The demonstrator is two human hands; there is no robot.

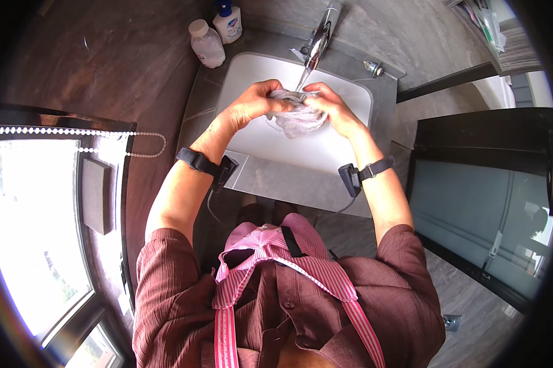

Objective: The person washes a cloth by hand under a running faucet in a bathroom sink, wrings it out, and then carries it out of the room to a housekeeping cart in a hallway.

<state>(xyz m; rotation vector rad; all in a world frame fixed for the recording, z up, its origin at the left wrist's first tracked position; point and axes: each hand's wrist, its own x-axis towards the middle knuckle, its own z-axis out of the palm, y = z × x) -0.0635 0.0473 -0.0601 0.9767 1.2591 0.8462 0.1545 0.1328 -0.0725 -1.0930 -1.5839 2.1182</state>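
A wet, light greyish cloth (299,120) hangs bunched between both hands above a white rectangular washbasin (244,145). My left hand (260,102) grips its left side, with the thumb laid across the front. On the right side, my right hand (331,106) holds the cloth with bent fingers. Water runs from a chrome faucet (320,43) just behind the cloth and reaches its upper edge. The cloth hides the basin's drain and some of my fingertips.
A white-capped bottle (207,46) and a pump bottle (229,25) stand at the counter's back left corner. A small chrome fitting (373,68) sits behind the basin's right corner. A beaded blind chain (147,133) hangs by the window at left; a glass-panelled door (469,211) is at right.
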